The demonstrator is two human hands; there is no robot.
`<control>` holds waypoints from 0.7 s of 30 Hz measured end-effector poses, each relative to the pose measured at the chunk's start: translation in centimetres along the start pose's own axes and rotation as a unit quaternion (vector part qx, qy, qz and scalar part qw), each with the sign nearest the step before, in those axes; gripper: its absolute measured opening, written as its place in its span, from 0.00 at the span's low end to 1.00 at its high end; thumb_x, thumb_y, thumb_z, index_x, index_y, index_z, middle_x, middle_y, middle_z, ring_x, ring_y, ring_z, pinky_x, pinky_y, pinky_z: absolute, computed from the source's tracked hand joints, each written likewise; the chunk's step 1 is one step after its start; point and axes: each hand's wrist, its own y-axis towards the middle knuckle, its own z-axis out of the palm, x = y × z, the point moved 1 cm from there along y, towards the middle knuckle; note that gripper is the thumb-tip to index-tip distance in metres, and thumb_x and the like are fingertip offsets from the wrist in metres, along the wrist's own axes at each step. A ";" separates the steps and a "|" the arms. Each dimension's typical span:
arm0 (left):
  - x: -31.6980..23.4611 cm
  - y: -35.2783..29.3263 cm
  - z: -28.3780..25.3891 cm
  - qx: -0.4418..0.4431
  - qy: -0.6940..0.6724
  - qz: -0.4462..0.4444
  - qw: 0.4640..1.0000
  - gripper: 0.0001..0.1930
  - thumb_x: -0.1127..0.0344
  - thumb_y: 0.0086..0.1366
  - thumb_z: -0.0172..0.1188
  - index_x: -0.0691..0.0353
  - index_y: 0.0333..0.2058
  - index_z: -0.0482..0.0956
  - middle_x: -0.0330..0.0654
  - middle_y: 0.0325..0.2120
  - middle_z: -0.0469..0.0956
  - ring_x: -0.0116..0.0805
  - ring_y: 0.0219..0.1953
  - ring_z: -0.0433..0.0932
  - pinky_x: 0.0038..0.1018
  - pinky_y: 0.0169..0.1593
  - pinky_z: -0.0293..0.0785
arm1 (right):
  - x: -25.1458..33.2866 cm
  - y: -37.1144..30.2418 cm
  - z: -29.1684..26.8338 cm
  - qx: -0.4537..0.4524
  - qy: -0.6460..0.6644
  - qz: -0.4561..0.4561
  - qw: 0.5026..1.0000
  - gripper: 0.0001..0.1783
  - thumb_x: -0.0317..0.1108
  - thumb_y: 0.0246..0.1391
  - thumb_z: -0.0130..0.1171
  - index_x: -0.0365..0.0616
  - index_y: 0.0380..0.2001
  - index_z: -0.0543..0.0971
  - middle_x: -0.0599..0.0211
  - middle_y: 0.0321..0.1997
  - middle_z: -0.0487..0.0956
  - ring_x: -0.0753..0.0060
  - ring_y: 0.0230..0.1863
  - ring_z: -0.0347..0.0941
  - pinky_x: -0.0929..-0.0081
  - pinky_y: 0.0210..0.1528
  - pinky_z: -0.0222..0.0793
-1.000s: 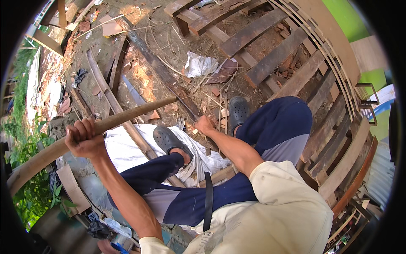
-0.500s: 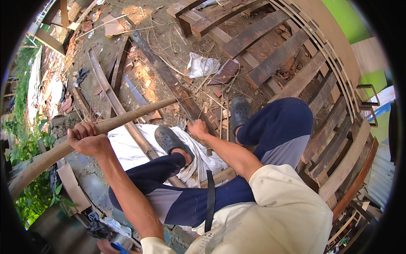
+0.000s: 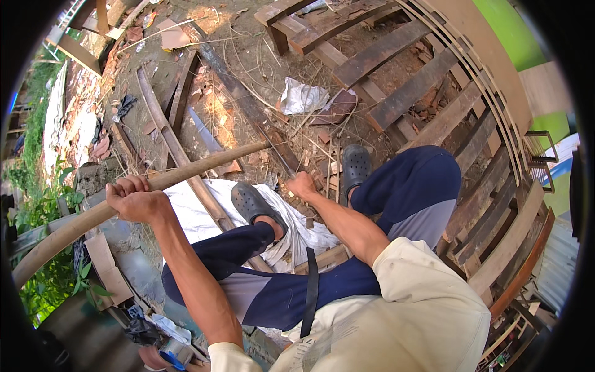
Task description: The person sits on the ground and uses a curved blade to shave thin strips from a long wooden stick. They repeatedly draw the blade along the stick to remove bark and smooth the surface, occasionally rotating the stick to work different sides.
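Note:
My left hand is wrapped around a long, pale wooden pole. The pole slants from the lower left up to its far end near the middle of the view. Low in front of me, my right hand is closed on a narrow, dark blade; its handle is hidden in the fist. That blade points away from me and meets or passes close to the pole's far end; whether they touch I cannot tell. Beneath it lies a dark wooden beam on the ground.
A slatted wooden frame fills the right side. White cloth lies under a long curved timber. A hand saw blade, wood chips and a crumpled white bag litter the ground. Green plants stand at left.
My right hand and the blade have shifted slightly to the right and away from me. The pole and my left hand have moved a little the same way. Both grips stay closed.

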 end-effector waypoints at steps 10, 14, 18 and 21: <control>0.4 0.5 -1.7 0.088 -0.051 -0.015 0.995 0.20 0.58 0.68 0.42 0.50 0.17 0.49 0.31 0.11 0.48 0.24 0.12 0.45 0.25 0.16 0.44 | 2.1 -3.5 0.6 0.016 0.039 -0.165 0.985 0.20 0.43 0.44 0.60 0.35 0.32 0.82 0.44 0.29 0.81 0.45 0.33 0.79 0.58 0.41 0.74; 0.6 1.1 -2.0 0.105 -0.067 -0.030 0.992 0.21 0.56 0.68 0.43 0.50 0.17 0.49 0.30 0.11 0.48 0.24 0.12 0.45 0.24 0.16 0.44 | -8.8 3.0 -1.8 -0.025 -0.092 -0.040 0.995 0.22 0.42 0.44 0.60 0.35 0.38 0.82 0.41 0.38 0.81 0.45 0.43 0.79 0.59 0.49 0.74; 0.3 0.7 -2.6 0.084 -0.078 -0.031 0.993 0.25 0.44 0.70 0.42 0.50 0.17 0.50 0.30 0.11 0.48 0.23 0.12 0.46 0.24 0.16 0.44 | -7.3 1.2 -3.8 -0.008 -0.111 0.051 0.992 0.22 0.41 0.44 0.60 0.34 0.39 0.82 0.40 0.46 0.80 0.46 0.50 0.78 0.61 0.51 0.74; 0.1 0.3 -2.7 0.095 -0.091 -0.023 0.991 0.37 0.21 0.60 0.34 0.53 0.20 0.55 0.32 0.14 0.53 0.24 0.13 0.51 0.22 0.16 0.47 | -6.5 1.4 -3.0 0.032 -0.112 0.061 0.991 0.21 0.39 0.45 0.58 0.30 0.36 0.82 0.42 0.40 0.82 0.48 0.42 0.81 0.62 0.45 0.76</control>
